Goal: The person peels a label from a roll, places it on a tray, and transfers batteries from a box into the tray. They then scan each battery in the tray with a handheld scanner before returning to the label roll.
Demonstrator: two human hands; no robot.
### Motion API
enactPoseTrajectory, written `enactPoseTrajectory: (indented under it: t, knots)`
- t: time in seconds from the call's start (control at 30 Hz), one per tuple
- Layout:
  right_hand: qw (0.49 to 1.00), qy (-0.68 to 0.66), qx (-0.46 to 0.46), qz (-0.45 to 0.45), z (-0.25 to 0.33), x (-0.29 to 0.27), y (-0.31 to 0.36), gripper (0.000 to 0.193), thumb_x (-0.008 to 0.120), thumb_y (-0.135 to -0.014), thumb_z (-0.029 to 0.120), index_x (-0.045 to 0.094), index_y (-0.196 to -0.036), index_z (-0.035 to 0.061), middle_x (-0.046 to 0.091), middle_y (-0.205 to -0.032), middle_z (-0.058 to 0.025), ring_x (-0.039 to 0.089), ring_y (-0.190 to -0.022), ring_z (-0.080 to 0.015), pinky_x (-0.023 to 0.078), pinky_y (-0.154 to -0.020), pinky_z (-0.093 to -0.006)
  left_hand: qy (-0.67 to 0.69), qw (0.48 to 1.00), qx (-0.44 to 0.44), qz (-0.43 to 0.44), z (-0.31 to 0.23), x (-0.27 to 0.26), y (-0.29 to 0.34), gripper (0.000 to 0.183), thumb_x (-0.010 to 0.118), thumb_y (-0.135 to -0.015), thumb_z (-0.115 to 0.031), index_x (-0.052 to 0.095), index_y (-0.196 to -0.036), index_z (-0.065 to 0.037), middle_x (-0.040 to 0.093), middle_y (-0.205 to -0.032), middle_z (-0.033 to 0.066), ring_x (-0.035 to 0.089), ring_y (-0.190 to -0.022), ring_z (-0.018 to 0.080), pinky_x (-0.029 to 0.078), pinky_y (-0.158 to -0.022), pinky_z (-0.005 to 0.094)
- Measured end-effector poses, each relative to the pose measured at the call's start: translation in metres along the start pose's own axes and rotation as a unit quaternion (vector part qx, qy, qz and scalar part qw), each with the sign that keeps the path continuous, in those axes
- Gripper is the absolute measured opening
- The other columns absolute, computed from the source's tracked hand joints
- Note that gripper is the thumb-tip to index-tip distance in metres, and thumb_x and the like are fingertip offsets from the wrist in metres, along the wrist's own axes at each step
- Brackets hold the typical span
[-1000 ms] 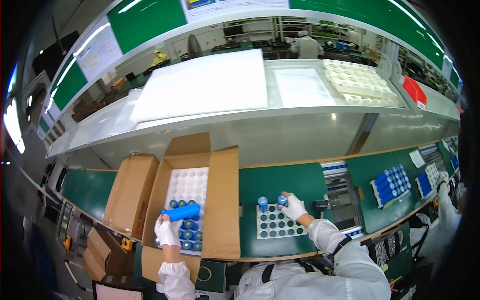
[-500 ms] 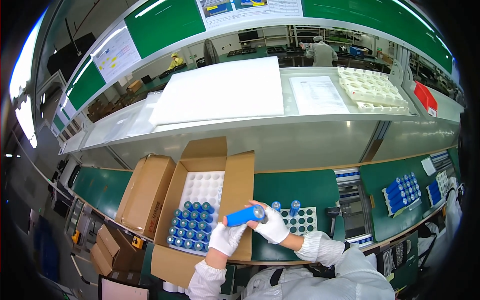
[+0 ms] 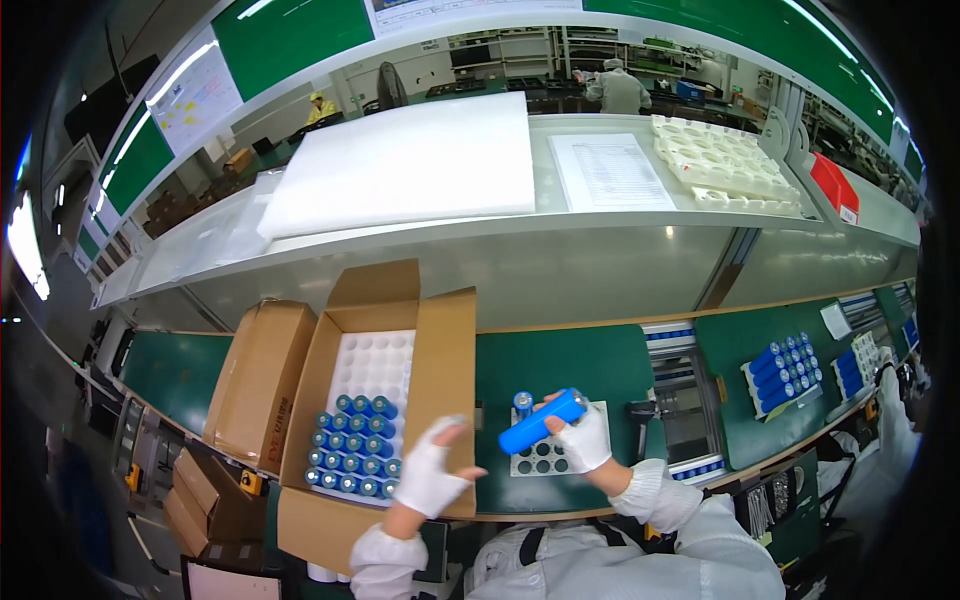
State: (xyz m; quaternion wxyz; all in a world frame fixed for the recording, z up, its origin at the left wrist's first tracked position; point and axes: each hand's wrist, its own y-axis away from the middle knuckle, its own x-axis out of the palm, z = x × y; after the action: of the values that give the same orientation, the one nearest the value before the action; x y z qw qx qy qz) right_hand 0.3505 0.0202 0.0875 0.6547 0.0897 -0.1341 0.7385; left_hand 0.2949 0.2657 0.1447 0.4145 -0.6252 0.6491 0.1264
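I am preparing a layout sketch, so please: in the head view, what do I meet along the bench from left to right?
Closed brown carton, boxed blue cylinders, left hand, right hand holding a blue cylinder, black device, roller conveyor, block of blue cylinders, second block.

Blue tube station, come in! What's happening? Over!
Left grip open, empty. Right grip holding blue cylinder, tilted. White tray partly hidden behind cylinder and right grip.
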Motion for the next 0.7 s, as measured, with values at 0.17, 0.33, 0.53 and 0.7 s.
enactPoseTrajectory:
  t: [0.17,0.33,0.53,0.7]
  knots:
    - [0.956,0.260,-0.063,-0.118,-0.045,-0.100,-0.015,0.042,0.081,-0.074,0.010,0.059,-0.109,0.0008,0.068,-0.105,-0.0116,0.066,-0.098,-0.0188,0.053,-0.086,-0.0320,-0.183,0.968,-0.172,-0.031,0.126,-0.019,0.044,0.045,0.075,-0.076,-0.012,0.062,-0.118,-0.006,0.055,-0.131,0.0202,0.049,-0.125,0.0385,0.041,-0.104,0.0428]
    - [0.898,0.404,-0.080,-0.157,-0.104,-0.162,-0.037,0.044,0.084,-0.069,0.016,0.063,-0.107,0.0061,0.069,-0.101,-0.0129,0.069,-0.091,-0.0271,0.054,-0.081,-0.0348,-0.264,0.919,-0.275,0.100,0.156,0.000,0.062,0.043,0.071,-0.080,-0.024,0.065,-0.121,-0.012,0.035,-0.150,0.0176,0.030,-0.136,0.0504,0.031,-0.112,0.0479]
    - [0.897,0.420,-0.082,-0.108,-0.125,-0.172,-0.039,0.045,0.084,-0.070,0.020,0.062,-0.107,0.0062,0.067,-0.101,-0.0156,0.066,-0.094,-0.0327,0.053,-0.081,-0.0386,-0.309,0.900,-0.297,0.078,0.165,0.004,0.072,0.031,0.070,-0.079,-0.024,0.073,-0.104,-0.008,0.035,-0.151,0.0165,0.028,-0.138,0.0477,0.030,-0.114,0.0450]
    - [0.868,0.490,-0.050,-0.059,-0.120,-0.172,-0.044,0.041,0.083,-0.071,0.017,0.064,-0.105,0.0070,0.068,-0.098,-0.0152,0.067,-0.090,-0.0306,0.053,-0.080,-0.0363,-0.313,0.908,-0.269,0.065,0.157,0.006,0.073,0.027,0.070,-0.079,-0.021,0.073,-0.098,-0.001,0.038,-0.149,0.0173,0.028,-0.139,0.0460,0.030,-0.113,0.0460]
